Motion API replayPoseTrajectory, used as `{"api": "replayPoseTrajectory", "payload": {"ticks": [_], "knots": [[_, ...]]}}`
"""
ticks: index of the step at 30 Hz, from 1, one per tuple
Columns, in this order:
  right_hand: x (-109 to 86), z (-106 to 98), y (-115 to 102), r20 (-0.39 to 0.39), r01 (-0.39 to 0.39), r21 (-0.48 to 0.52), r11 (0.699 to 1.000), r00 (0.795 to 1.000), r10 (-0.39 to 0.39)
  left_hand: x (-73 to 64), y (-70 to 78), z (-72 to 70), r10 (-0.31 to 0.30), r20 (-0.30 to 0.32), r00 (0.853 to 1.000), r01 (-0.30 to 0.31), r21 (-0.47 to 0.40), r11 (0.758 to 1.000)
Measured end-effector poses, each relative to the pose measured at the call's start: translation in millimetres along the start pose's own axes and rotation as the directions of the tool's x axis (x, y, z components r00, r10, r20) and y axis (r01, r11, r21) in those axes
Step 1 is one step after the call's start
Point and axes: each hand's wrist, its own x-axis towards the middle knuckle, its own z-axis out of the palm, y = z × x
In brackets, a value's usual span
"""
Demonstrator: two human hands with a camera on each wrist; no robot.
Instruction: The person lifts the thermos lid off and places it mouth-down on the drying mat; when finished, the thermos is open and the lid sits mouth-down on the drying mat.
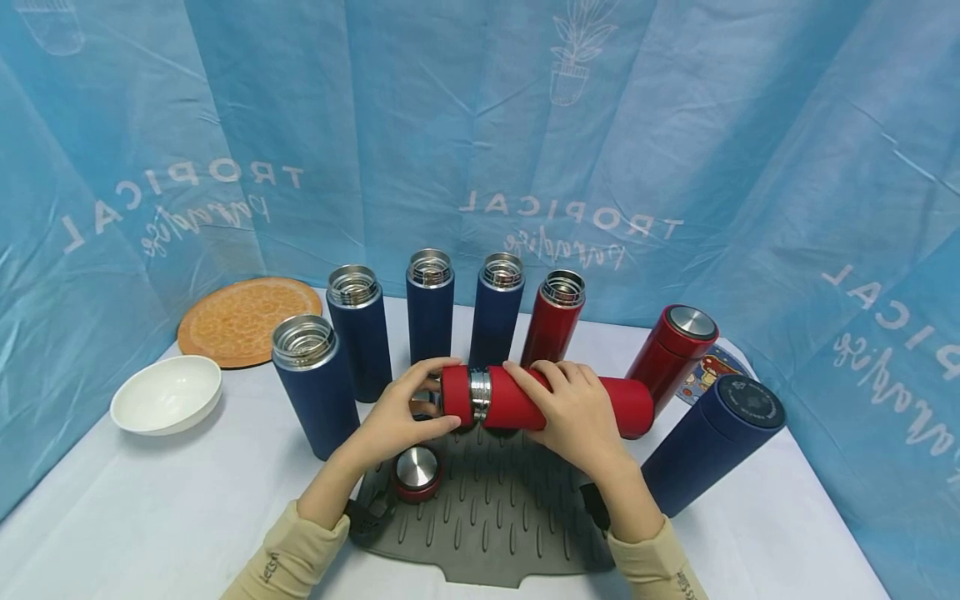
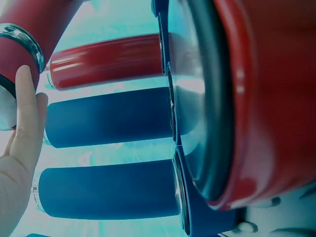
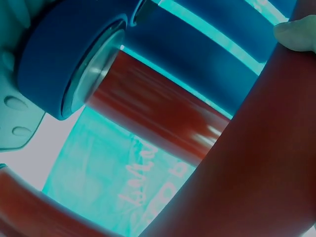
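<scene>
A red thermos [image 1: 630, 407] is held sideways above the dark grey ridged mat [image 1: 517, 533]. My right hand [image 1: 579, 408] grips its body from above. At the other end my left hand [image 1: 401, 412] holds its red lid [image 1: 456, 393] between thumb and fingers. In the left wrist view a finger lies along that lid [image 2: 15, 64], near the shiny steel collar [image 2: 22, 37]. Another red lid [image 1: 417, 473] with a steel top rests on the mat below my left hand. A blue lid [image 3: 44, 59] shows in the right wrist view.
Behind the hands stand several uncapped blue thermoses [image 1: 315, 400] and an uncapped red thermos [image 1: 555, 321]. On the right are a capped red thermos [image 1: 667, 354] and a capped blue thermos [image 1: 705, 450]. A white bowl [image 1: 167, 400] and round orange mat [image 1: 247, 321] lie left.
</scene>
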Motion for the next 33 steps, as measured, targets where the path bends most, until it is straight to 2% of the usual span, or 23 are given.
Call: {"api": "replayPoseTrajectory", "payload": {"ticks": [6, 9, 12, 16, 20, 22, 24, 28, 33], "knots": [[0.1, -7.5, 7.7, -0.056, -0.083, 0.035, 0.996, 0.995, 0.084, 0.5, -0.1, -2.8, -0.003, -0.033, 0.999, 0.003, 0.001, 1.000], [0.0, -11.3, 11.0, -0.121, -0.141, 0.063, 0.988, 0.982, 0.148, 0.2, -0.7, -1.5, -0.012, 0.009, 1.000, 0.011, 0.086, 0.996], [0.5, -13.4, 12.4, -0.206, -0.182, 0.093, 0.979, 0.958, 0.197, -1.2, 0.5, 3.1, -0.007, 0.092, 0.996, -0.012, 0.203, 0.979], [1.4, -15.1, 12.1, -0.303, -0.238, 0.155, 0.959, 0.913, 0.275, -2.9, 4.4, 14.2, 0.003, 0.213, 0.977, -0.080, 0.356, 0.931], [1.0, -17.3, 10.2, -0.369, -0.294, 0.254, 0.921, 0.851, 0.374, -4.2, 7.5, 28.0, -0.011, 0.315, 0.949, -0.151, 0.485, 0.861], [0.6, -17.8, 9.7, -0.398, -0.307, 0.296, 0.904, 0.821, 0.409, -4.9, 7.7, 34.1, -0.018, 0.350, 0.937, -0.184, 0.535, 0.824], [0.2, -17.9, 9.8, -0.426, -0.307, 0.320, 0.896, 0.799, 0.425, -5.5, 6.1, 39.4, -0.016, 0.378, 0.926, -0.220, 0.573, 0.790], [0.2, -17.2, 10.6, -0.470, -0.288, 0.346, 0.893, 0.770, 0.431, -7.1, 1.5, 48.4, -0.003, 0.420, 0.907, -0.283, 0.617, 0.734], [0.5, -17.5, 10.4, -0.475, -0.274, 0.403, 0.873, 0.753, 0.455, -7.9, -2.6, 57.2, -0.013, 0.460, 0.888, -0.332, 0.660, 0.674]]}}
